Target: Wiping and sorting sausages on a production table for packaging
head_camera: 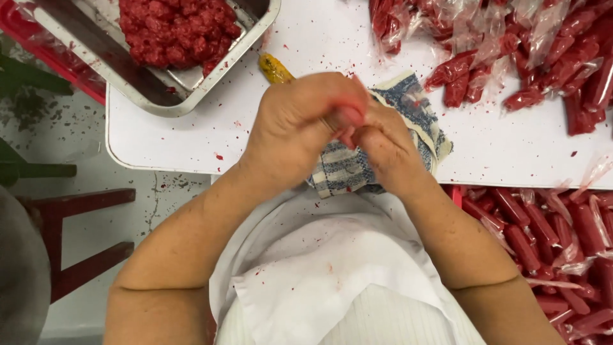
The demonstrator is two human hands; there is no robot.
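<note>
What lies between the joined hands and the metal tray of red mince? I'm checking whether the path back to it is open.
Nothing visible blocks it. Left hand and right hand meet over a blue checked cloth; between them and the metal tray lies bare white board, with only a yellow-tipped object beside the route.

A metal tray [252, 39] sits at the far left corner of the white table [185, 137], holding a mound of red mince [175, 29]. A red crate [38, 48] lies under the tray's left edge. A yellow handle [274, 68] lies on the table just beside the tray. Filled red plastic tubes [543, 57] are heaped at the far right of the table. More tubes [549, 243] fill a bin below the table's near right edge. Red flecks spot the tabletop. A red stool frame [76, 236] stands on the speckled grey floor [83, 134] at left.
</note>
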